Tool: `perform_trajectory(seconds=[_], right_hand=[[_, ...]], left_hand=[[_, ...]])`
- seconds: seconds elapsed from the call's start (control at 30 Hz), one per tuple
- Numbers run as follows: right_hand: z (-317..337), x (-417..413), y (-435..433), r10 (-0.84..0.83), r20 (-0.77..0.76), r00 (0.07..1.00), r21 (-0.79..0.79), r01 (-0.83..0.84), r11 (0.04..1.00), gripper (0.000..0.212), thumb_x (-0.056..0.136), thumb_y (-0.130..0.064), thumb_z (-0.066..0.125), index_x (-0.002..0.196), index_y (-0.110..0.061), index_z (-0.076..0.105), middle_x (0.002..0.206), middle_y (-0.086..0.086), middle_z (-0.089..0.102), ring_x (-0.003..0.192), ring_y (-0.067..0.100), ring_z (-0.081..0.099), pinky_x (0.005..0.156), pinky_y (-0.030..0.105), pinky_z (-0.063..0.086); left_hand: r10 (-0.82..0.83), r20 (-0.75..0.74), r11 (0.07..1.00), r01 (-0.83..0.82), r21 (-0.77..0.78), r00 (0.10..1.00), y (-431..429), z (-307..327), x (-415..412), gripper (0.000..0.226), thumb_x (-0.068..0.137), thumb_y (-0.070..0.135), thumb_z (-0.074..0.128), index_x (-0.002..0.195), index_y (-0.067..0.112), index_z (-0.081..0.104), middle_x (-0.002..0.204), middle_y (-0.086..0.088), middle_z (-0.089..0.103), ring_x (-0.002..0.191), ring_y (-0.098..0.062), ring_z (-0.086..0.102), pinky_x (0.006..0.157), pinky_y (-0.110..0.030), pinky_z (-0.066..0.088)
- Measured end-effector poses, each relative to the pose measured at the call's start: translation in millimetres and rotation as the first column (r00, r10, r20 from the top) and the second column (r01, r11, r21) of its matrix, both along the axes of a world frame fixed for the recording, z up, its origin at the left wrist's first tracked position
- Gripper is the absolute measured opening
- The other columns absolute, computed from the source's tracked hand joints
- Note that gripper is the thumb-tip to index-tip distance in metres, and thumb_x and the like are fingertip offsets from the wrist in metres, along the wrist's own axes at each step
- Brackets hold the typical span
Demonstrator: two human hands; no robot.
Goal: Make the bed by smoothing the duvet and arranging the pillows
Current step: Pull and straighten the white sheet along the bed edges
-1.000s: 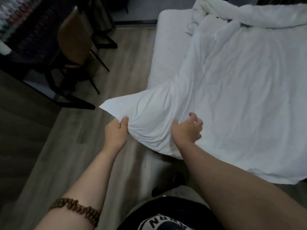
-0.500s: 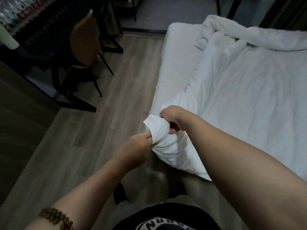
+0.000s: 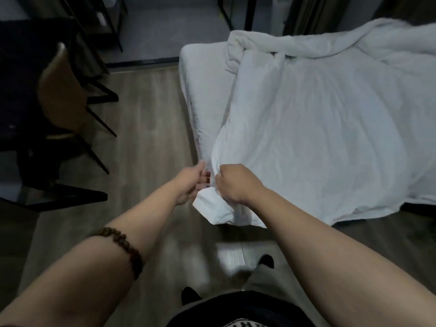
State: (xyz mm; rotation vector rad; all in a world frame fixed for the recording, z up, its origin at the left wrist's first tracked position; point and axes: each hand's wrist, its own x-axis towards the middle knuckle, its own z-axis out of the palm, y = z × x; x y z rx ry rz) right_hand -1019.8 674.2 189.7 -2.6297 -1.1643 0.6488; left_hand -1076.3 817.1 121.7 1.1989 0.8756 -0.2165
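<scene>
A white duvet (image 3: pixel 330 128) lies spread over the bed, with a rumpled roll along its far end (image 3: pixel 295 46). A strip of bare white mattress sheet (image 3: pixel 203 90) shows along the bed's left side. At the bed's near left corner my right hand (image 3: pixel 236 182) grips a bunched fold of the duvet in a fist, and the duvet's corner (image 3: pixel 212 208) hangs below it over the floor. My left hand (image 3: pixel 191 182) is just left of that fold, thumb up and fingers loose, touching the cloth's edge. No pillow is in view.
A brown chair (image 3: pixel 59 95) with black legs stands left of the bed beside a dark table (image 3: pixel 21 67). A strip of wooden floor (image 3: pixel 146 128) runs between chair and bed. Black frame legs (image 3: pixel 250 13) stand at the back.
The duvet corner that I held out over the floor has been drawn in and bunched in my right fist. My left hand has loosened from the corner. The view has shifted towards the bed.
</scene>
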Motion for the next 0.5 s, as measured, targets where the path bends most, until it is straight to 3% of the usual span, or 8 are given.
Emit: perform_trajectory(seconds=[0.07,0.13,0.3,0.4,0.5], right_hand=[[4,-5,0,0.021,0.007,1.0,-0.001,-0.021,1.0,0.024,0.101,-0.022,0.038,0.091,-0.01,0.056,0.108,0.017,0.064,0.092,0.032,0.053,0.074,0.033,0.036],[2,-1,-4,-0.012,-0.033,0.999,0.002,0.012,1.0,0.03,0.1,-0.025,0.038,0.072,-0.016,0.041,0.095,0.014,0.06,0.082,0.028,0.046,0.071,0.032,0.033],[-13,16,-16,-0.062,-0.176,0.982,0.005,0.064,0.998,0.034,0.099,-0.025,0.038,0.065,-0.019,0.035,0.068,-0.004,0.039,0.07,0.022,0.042,0.059,0.033,0.029],[-23,18,-17,-0.113,-0.288,0.951,0.026,0.125,0.992,0.031,0.094,-0.021,0.041,0.064,-0.017,0.035,0.066,-0.004,0.041,0.063,0.016,0.039,0.053,0.028,0.026],[-28,26,-10,-0.211,-0.423,0.881,-0.021,0.224,0.974,0.022,0.088,-0.015,0.042,0.065,-0.014,0.04,0.066,0.001,0.049,0.055,0.016,0.046,0.051,0.029,0.033]], left_hand=[[0.053,0.004,0.964,-0.05,-0.26,0.999,10,-3,33,0.069,0.1,0.064,0.033,0.111,0.008,0.07,0.106,-0.014,0.075,0.096,-0.024,0.072,0.092,-0.039,0.053],[0.02,0.024,0.949,-0.011,-0.315,1.0,16,-5,64,0.075,0.095,0.071,0.035,0.132,0.012,0.063,0.129,-0.014,0.067,0.12,-0.03,0.063,0.11,-0.045,0.042],[-0.075,0.001,0.944,0.071,-0.321,0.997,10,-12,121,0.055,0.098,0.048,0.054,0.132,0.007,0.062,0.123,-0.017,0.069,0.112,-0.034,0.067,0.089,-0.045,0.053],[-0.095,-0.098,0.961,0.066,-0.269,0.991,16,-24,126,0.045,0.098,0.031,0.058,0.131,0.001,0.061,0.118,-0.02,0.07,0.105,-0.036,0.068,0.078,-0.045,0.055],[-0.057,-0.132,0.962,0.02,-0.272,0.99,26,-35,135,0.044,0.099,0.028,0.056,0.132,0.0,0.059,0.121,-0.022,0.068,0.109,-0.038,0.065,0.078,-0.048,0.053]])
